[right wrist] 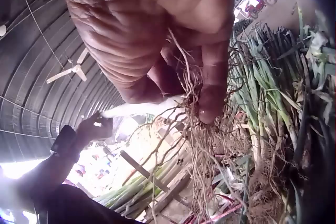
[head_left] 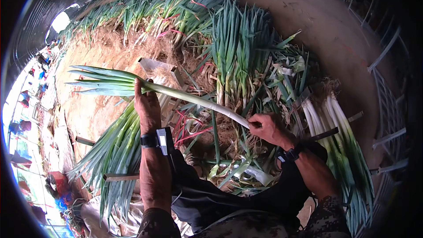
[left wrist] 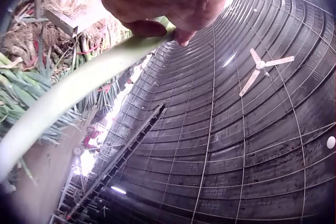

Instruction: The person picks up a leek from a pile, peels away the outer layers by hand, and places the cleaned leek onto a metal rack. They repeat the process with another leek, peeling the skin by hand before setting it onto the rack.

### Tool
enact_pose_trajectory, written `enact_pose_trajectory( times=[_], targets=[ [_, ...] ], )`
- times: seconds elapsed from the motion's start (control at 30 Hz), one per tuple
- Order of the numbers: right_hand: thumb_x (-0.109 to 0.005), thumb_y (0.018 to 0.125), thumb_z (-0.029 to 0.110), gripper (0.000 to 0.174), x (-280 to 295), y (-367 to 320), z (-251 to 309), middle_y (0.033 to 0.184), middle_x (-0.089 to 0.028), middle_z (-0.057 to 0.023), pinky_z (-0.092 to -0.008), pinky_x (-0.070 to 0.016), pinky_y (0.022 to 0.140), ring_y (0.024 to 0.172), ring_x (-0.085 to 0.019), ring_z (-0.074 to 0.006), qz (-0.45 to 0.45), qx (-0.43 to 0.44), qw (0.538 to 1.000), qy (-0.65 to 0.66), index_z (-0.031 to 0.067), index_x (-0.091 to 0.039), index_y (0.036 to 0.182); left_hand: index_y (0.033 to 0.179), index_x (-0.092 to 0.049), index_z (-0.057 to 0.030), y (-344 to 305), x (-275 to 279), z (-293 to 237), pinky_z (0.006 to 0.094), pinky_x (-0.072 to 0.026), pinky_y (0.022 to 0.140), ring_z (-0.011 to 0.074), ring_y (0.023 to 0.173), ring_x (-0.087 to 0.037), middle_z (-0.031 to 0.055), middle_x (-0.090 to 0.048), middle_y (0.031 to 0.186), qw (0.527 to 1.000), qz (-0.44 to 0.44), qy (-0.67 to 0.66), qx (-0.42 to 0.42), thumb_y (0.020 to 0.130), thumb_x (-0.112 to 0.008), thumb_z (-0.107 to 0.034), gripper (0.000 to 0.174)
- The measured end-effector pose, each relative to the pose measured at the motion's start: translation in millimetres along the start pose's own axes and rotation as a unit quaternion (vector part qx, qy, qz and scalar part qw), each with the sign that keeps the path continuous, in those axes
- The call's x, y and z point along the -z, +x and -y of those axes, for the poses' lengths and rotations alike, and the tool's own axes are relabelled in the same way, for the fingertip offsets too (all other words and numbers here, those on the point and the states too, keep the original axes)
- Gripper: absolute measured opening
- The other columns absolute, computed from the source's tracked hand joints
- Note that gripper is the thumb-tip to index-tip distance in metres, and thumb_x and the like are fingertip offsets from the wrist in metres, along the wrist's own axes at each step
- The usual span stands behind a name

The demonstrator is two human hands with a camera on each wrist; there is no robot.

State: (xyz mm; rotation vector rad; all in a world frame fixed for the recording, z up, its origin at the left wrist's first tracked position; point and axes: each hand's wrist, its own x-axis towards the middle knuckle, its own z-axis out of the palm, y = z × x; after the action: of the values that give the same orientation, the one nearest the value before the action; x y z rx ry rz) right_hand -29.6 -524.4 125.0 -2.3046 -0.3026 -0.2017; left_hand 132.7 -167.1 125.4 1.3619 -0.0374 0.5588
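One long green onion (head_left: 194,98) stretches between both hands in the head view, its green leaves fanning to the left and its white stem running to the right. My left hand (head_left: 147,108) grips it at the base of the leaves. At the white root end, my right hand (head_left: 271,128) pinches the stem between thumb and fingers. The right wrist view shows a tangle of thin roots (right wrist: 202,145) hanging by those fingertips. In the left wrist view the pale stem (left wrist: 79,85) slants down from the fingers.
Green onions (head_left: 119,150) lie on a metal frame at the left, with more white-stemmed ones (head_left: 341,145) at the right. Upright bundles (head_left: 240,44) stand ahead. Stripped leaves (head_left: 288,72) and red strings (head_left: 189,132) litter the ground. Metal bars (head_left: 121,177) jut out beside the legs.
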Motion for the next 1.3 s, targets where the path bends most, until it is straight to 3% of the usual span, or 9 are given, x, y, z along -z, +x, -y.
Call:
enact_pose_trajectory(
  times=[0.07, 0.13, 0.2, 0.27, 0.63, 0.77, 1.03, 1.17, 1.3],
  targets=[
    [-0.074, 0.079, 0.011, 0.015, -2, 1, -5, 0.075, -0.069, -0.0136, -0.0370, -0.0532, 0.060, 0.068, -0.070, -0.0291, 0.003, 0.014, 1.000, 0.019, 0.0044, -0.072, 0.092, 0.128, -0.060, 0.0002, 10, -13, -29, 0.0168, -0.0282, 0.049, 0.0024, 0.053, -0.031, -0.0069, -0.038, 0.065, 0.928, -0.140, -0.257, 0.231, 0.096, -0.067, -0.030, 0.045],
    [-0.072, 0.081, 0.009, 0.013, -3, 1, -7, 0.075, -0.069, -0.0136, -0.0345, -0.0534, 0.060, 0.067, -0.070, -0.0244, 0.011, 0.016, 1.000, 0.015, 0.0008, -0.070, 0.091, 0.119, -0.064, 0.0029, 11, -9, 0, 0.0169, -0.0294, 0.048, 0.0026, 0.051, -0.031, -0.0059, -0.039, 0.064, 0.994, -0.097, -0.042, 0.011, 0.094, -0.070, -0.033, 0.043],
    [-0.071, 0.082, 0.007, 0.012, -2, 2, -8, 0.075, -0.069, -0.0136, -0.0333, -0.0533, 0.060, 0.066, -0.070, -0.0220, 0.012, 0.020, 1.000, 0.010, -0.0012, -0.069, 0.091, 0.113, -0.066, 0.0042, 16, 0, 14, 0.0167, -0.0313, 0.048, 0.0029, 0.051, -0.032, -0.0041, -0.045, 0.066, 0.995, -0.086, -0.050, 0.005, 0.093, -0.071, -0.033, 0.043],
    [-0.070, 0.082, 0.006, 0.012, -1, 2, -7, 0.074, -0.069, -0.0136, -0.0332, -0.0529, 0.060, 0.065, -0.069, -0.0219, 0.007, 0.025, 1.000, 0.004, -0.0017, -0.069, 0.092, 0.112, -0.065, 0.0043, 19, -1, -12, 0.0161, -0.0341, 0.048, 0.0034, 0.051, -0.035, -0.0014, -0.054, 0.072, 0.930, -0.110, -0.277, 0.213, 0.092, -0.072, -0.031, 0.041],
    [-0.071, 0.083, 0.009, 0.019, -6, -1, -13, 0.082, -0.072, -0.0142, -0.0286, -0.0544, 0.066, 0.071, -0.071, -0.0175, 0.036, -0.092, 0.979, 0.176, 0.0010, -0.072, 0.100, 0.124, -0.054, -0.0003, 18, 15, 15, 0.0250, -0.0527, 0.082, 0.0199, 0.103, -0.064, 0.0165, -0.065, 0.109, 0.987, -0.054, -0.131, 0.071, 0.096, -0.066, -0.022, 0.038],
    [-0.072, 0.082, 0.009, 0.015, -7, 0, -8, 0.079, -0.071, -0.0140, -0.0299, -0.0542, 0.065, 0.070, -0.070, -0.0188, 0.008, -0.031, 0.994, 0.108, 0.0007, -0.071, 0.095, 0.142, -0.040, -0.0010, 25, 17, -2, 0.0242, -0.0512, 0.088, 0.0195, 0.107, -0.062, 0.0175, -0.062, 0.122, 0.937, -0.089, -0.258, 0.218, 0.099, -0.057, -0.007, 0.047],
    [-0.069, 0.083, 0.008, 0.012, -11, 3, -11, 0.071, -0.067, -0.0137, -0.0341, -0.0522, 0.060, 0.064, -0.068, -0.0224, -0.036, 0.012, 0.998, 0.043, -0.0008, -0.066, 0.090, 0.147, -0.031, 0.0003, 26, 38, 47, 0.0224, -0.0517, 0.084, 0.0172, 0.102, -0.063, 0.0162, -0.062, 0.120, 0.975, 0.045, 0.191, -0.101, 0.098, -0.053, 0.002, 0.054],
    [-0.066, 0.083, 0.007, 0.013, -17, -2, -25, 0.076, -0.069, -0.0120, -0.0320, -0.0521, 0.061, 0.068, -0.068, -0.0168, -0.009, -0.098, 0.988, 0.118, -0.0008, -0.067, 0.094, 0.130, -0.045, -0.0025, 19, 33, 18, 0.0223, -0.0494, 0.072, 0.0141, 0.086, -0.060, 0.0102, -0.062, 0.101, 0.999, 0.026, 0.014, 0.040, 0.094, -0.063, -0.011, 0.041],
    [-0.065, 0.083, 0.007, 0.018, -15, -2, -25, 0.083, -0.072, -0.0093, -0.0297, -0.0538, 0.065, 0.075, -0.068, -0.0125, 0.018, -0.139, 0.975, 0.172, -0.0018, -0.068, 0.099, 0.098, -0.059, -0.0092, 6, 22, -7, 0.0232, -0.0458, 0.063, 0.0133, 0.072, -0.056, 0.0067, -0.060, 0.084, 0.998, 0.002, 0.068, -0.011, 0.088, -0.074, -0.039, 0.035]
  ],
)
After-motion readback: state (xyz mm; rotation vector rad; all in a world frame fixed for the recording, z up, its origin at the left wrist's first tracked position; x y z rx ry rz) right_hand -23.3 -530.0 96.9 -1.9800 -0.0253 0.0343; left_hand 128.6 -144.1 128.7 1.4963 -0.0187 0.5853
